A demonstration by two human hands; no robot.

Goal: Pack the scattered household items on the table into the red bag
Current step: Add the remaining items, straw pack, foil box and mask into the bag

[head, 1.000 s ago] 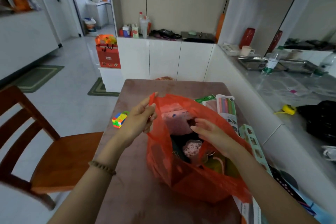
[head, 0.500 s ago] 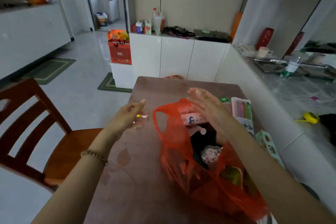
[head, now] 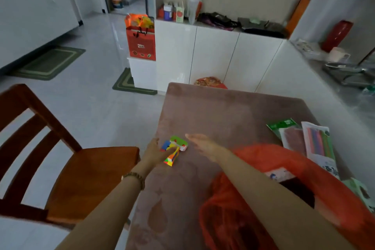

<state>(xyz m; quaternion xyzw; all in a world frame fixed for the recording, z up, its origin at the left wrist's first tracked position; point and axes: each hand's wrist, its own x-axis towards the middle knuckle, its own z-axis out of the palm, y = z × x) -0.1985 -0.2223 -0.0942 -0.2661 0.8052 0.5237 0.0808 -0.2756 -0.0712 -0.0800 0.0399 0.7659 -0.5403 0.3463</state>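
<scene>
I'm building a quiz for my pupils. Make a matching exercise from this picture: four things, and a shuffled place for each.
1 puzzle cube
2 red bag
3 pen pack
4 wooden chair

A on the floor, left of the table
B table's left edge
C table's near right part
D table's right edge, beyond the red bag

Pairs: 1-B; 2-C; 3-D; 4-A

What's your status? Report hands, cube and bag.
Left hand on the colourful cube, grip unclear in blur. Right hand open, just right of it. Red bag open on the table. Nothing blocking the cube.
</scene>
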